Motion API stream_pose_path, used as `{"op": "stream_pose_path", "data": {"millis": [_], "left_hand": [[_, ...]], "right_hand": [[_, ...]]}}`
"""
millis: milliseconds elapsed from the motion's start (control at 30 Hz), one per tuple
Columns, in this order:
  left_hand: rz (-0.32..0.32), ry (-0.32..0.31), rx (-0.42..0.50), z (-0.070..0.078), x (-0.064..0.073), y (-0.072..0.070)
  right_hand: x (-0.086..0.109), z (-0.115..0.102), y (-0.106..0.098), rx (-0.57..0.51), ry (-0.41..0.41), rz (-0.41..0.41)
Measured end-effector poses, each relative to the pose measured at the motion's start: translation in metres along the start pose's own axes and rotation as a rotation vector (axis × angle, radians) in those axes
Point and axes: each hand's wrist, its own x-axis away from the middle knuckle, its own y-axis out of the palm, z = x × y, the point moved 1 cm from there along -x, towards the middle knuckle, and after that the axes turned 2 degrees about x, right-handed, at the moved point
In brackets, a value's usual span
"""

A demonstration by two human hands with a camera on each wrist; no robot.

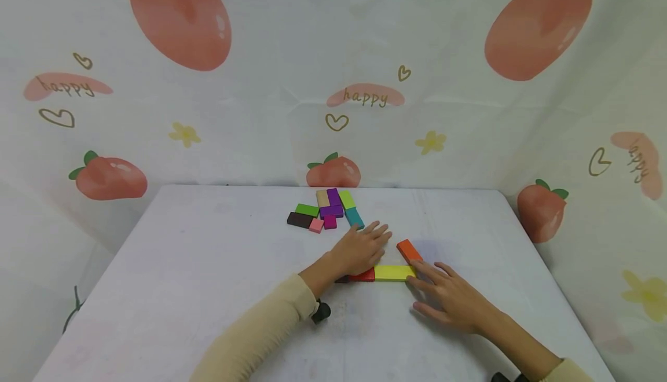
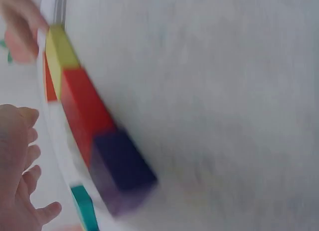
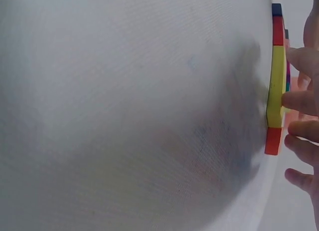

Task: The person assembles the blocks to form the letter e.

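Note:
A dark navy block (image 2: 124, 161), a red block (image 1: 365, 276) and a long yellow block (image 1: 392, 273) lie end to end in a row on the table. From the yellow block's right end an orange block (image 1: 409, 249) slants toward the back. My left hand (image 1: 359, 250), fingers spread, is over the row's left part and hides some of the red and navy blocks in the head view. Its fingertips point toward the orange block. My right hand (image 1: 450, 298) has its fingers extended at the corner where yellow and orange meet, fingertips right at the blocks.
Behind the left hand a teal block (image 1: 355, 218) adjoins a lime block (image 1: 347, 199). Beside them lies a cluster with purple (image 1: 331, 212), green (image 1: 307, 210), dark brown (image 1: 300, 220) and pink (image 1: 316, 226) blocks. A patterned cloth backdrop (image 1: 260, 139) rises behind the white table (image 1: 198, 266).

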Motion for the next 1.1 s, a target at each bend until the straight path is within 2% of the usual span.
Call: {"op": "stream_pose_path", "data": {"millis": [167, 333, 467, 600, 833, 1100], "left_hand": [[0.037, -0.114, 0.035, -0.027, 0.003, -0.002], [0.034, -0.200, 0.071, -0.050, 0.008, -0.002], [0.016, -0.246, 0.098, -0.061, 0.012, -0.002], [-0.014, -0.256, 0.103, -0.065, 0.016, -0.003], [-0.029, -0.256, 0.127, -0.062, 0.016, -0.004], [-0.007, -0.198, 0.136, -0.057, 0.012, -0.003]], "right_hand": [[0.001, -0.001, 0.000, 0.005, 0.007, -0.005], [0.002, -0.001, 0.000, 0.001, 0.007, -0.004], [0.002, -0.001, 0.000, 0.002, 0.006, -0.008], [0.001, -0.001, 0.000, -0.001, 0.004, -0.017], [0.000, -0.001, 0.000, -0.001, 0.017, -0.040], [-0.001, -0.002, -0.002, -0.008, 0.041, -0.073]]}}
